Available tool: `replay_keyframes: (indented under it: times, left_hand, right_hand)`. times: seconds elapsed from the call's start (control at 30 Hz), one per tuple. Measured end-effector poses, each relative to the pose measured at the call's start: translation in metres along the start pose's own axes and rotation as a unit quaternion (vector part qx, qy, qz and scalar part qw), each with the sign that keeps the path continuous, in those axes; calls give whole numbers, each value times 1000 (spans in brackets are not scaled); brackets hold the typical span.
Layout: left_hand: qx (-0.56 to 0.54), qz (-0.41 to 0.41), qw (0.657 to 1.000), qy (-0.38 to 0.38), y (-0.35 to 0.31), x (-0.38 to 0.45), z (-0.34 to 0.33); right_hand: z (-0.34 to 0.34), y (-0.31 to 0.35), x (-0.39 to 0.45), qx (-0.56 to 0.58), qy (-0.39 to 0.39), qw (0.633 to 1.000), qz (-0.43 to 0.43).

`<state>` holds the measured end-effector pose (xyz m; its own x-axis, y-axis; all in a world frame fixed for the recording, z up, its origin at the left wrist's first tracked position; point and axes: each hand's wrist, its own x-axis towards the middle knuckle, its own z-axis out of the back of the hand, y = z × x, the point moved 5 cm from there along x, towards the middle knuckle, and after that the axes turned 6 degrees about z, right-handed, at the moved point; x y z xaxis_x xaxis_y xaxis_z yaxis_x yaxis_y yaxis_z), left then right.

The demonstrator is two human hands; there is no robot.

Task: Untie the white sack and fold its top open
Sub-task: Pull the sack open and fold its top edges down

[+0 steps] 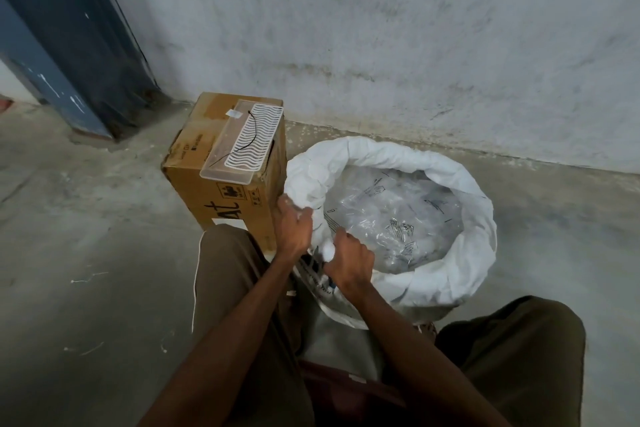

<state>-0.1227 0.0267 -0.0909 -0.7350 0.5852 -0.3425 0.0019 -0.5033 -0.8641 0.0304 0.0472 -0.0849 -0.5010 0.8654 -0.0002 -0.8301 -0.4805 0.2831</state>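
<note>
The white sack (460, 253) stands open on the concrete floor between my knees, its top rolled outward into a thick rim. Inside lie clear plastic bags (391, 218) with printed marks. My left hand (292, 229) grips the rolled rim at the sack's near-left side, fingers curled over the fabric. A little to the right, my right hand (349, 262) pinches a bunched piece of the white rim at the near edge. Printed lettering on the sack's outer wall shows just below my right hand.
A cardboard box (207, 180) stands to the left of the sack, touching it, with a clear plastic tray (242, 144) on top. A grey wall (381, 28) runs behind. A blue door frame (62, 45) is at far left. Bits of string lie on the floor.
</note>
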Motion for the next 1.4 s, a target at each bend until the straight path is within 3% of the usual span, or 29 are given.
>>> replay_keyframes:
  times: [0.13, 0.23, 0.3, 0.37, 0.47, 0.5, 0.57, 0.63, 0.67, 0.77, 0.83, 0.97, 1.03, 1.1, 1.23, 1.4]
  left_hand:
    - [149, -49, 988, 7, -10, 15, -9]
    - [209, -98, 973, 24, -14, 36, -15]
    - [147, -56, 987, 31, -13, 45, -14]
    - [35, 36, 998, 25, -8, 56, -8]
    - [-73, 166, 980, 87, 6, 68, -11]
    - [-100, 191, 970, 115, 9, 69, -14]
    - [-109, 209, 959, 155, 8, 71, -20]
    - [-49, 181, 969, 164, -6, 74, -20]
    - [-15, 172, 974, 150, -13, 76, -20]
    - [44, 137, 985, 95, -30, 81, -15]
    - [129, 39, 989, 55, -43, 84, -11]
    - [274, -180, 942, -66, -86, 86, -11]
    - [358, -253, 896, -69, -104, 93, -27]
    - [437, -262, 860, -29, -115, 102, -47]
    - [498, -258, 827, 39, -125, 116, -80]
    - [426, -217, 876, 66, -127, 144, -74]
  right_hand:
    - [-4, 5, 6, -63, 26, 998, 14]
    - [-4, 5, 9, -49, 58, 996, 40]
    - [0, 2, 15, 7, 84, 994, 68]
    - [4, -3, 25, 69, 136, 985, 86]
    - [5, -15, 47, 226, 211, 949, 59]
    - [7, -17, 55, 246, 191, 948, 62]
    - [22, -17, 72, 158, 70, 979, 105]
    - [36, -14, 91, -5, -72, 987, 144]
    - [42, -9, 102, -57, -108, 981, 153]
    - [52, 1, 139, -143, -118, 967, 176]
    - [52, 2, 162, -179, -120, 958, 187]
    - [47, 2, 192, -199, -91, 962, 166]
    - [46, -1, 202, -211, -89, 958, 172]
    - [45, -5, 209, -216, -78, 954, 191]
    - [42, -22, 230, -171, -10, 963, 210]
    - [55, -53, 250, 16, 34, 972, 234]
